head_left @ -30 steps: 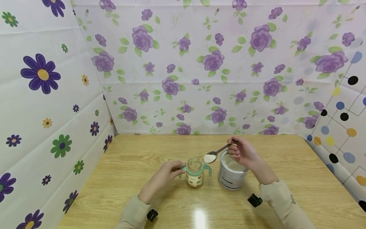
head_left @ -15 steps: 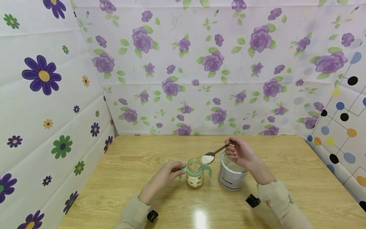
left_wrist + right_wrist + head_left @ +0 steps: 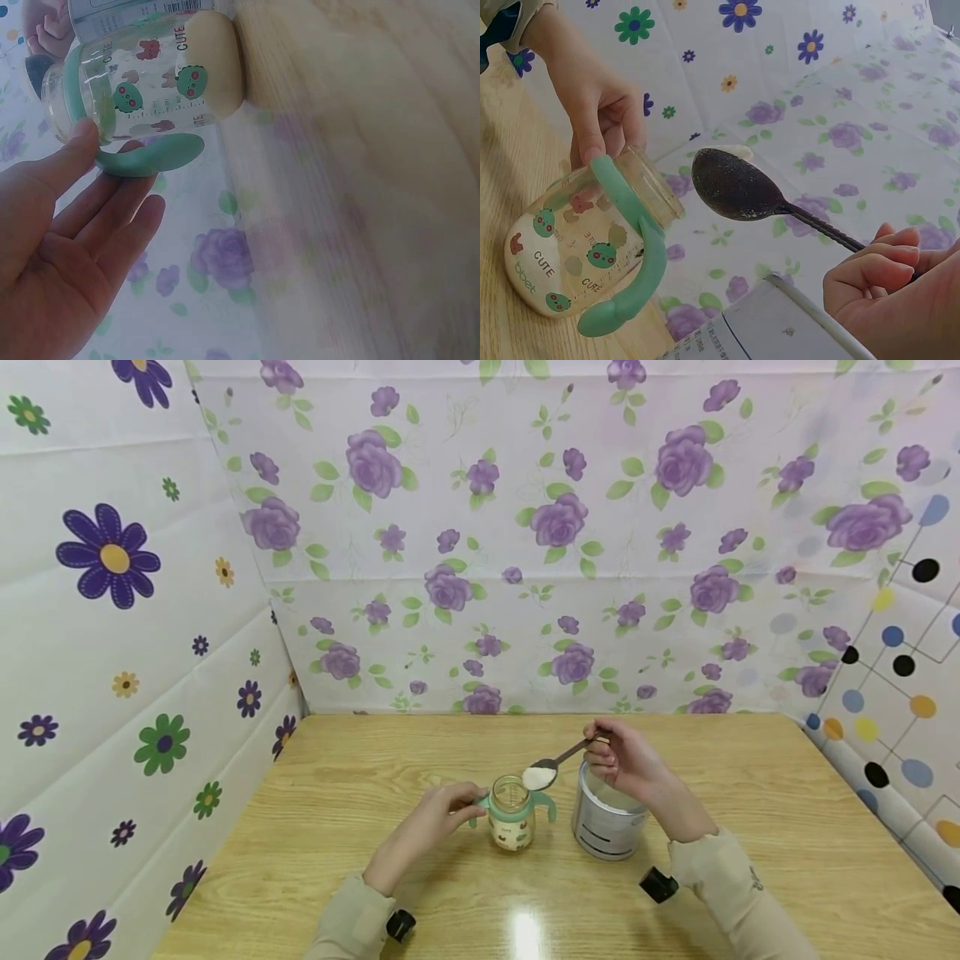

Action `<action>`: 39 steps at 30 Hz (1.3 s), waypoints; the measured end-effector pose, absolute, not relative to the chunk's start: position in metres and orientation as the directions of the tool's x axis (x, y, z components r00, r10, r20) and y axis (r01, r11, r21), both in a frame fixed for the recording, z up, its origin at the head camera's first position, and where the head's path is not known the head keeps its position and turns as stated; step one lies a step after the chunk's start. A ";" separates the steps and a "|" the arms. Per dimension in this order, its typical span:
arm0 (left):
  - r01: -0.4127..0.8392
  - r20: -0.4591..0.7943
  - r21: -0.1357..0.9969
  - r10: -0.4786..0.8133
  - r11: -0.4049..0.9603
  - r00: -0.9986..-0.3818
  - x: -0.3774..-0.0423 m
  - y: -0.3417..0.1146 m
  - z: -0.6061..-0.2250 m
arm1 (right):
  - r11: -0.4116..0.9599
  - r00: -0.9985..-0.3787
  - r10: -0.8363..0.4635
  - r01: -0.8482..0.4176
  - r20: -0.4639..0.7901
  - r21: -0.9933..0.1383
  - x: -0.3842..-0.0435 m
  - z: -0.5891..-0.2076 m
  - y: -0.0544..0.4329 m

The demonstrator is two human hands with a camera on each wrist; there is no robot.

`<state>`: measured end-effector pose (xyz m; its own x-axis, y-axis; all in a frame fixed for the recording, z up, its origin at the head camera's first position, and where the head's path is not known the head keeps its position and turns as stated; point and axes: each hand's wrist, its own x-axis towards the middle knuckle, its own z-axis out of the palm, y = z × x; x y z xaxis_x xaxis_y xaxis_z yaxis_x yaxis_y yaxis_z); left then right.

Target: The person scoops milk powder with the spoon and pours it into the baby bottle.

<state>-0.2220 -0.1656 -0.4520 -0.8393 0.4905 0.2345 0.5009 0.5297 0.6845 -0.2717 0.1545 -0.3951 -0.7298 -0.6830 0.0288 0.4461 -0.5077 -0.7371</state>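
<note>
A clear baby bottle (image 3: 512, 831) with a green two-handled collar and an uncapped mouth stands upright on the table. My left hand (image 3: 444, 810) pinches its left handle (image 3: 154, 156) between thumb and fingers. In my right hand (image 3: 624, 762) is the handle of a dark spoon (image 3: 739, 186). White powder (image 3: 537, 777) heaps in the spoon's bowl, which hovers just above and right of the bottle's mouth. Below my right hand stands an opened tin (image 3: 606, 827) with pale powder inside, partly hidden by that hand.
The wooden table (image 3: 360, 760) spreads around the bottle and tin. Flowered cloth (image 3: 480, 535) hangs behind it, with more patterned cloth at both sides. Small black cameras (image 3: 658, 885) sit at both wrists.
My right hand has shifted left, carrying the spoon of powder from beside the tin toward the bottle's mouth. The left hand and the bottle have stayed in place.
</note>
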 end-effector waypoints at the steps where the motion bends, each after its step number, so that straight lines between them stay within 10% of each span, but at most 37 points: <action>1: 0.501 0.235 0.685 0.490 0.529 -0.839 -0.222 -0.166 -0.452 | -0.508 -0.727 -0.686 0.447 0.032 -0.736 -0.272 -0.395 0.154; 39: 0.505 0.234 0.691 0.502 0.517 -0.833 -0.223 -0.167 -0.453 | -0.481 -0.718 -0.696 0.462 0.004 -0.745 -0.271 -0.395 0.132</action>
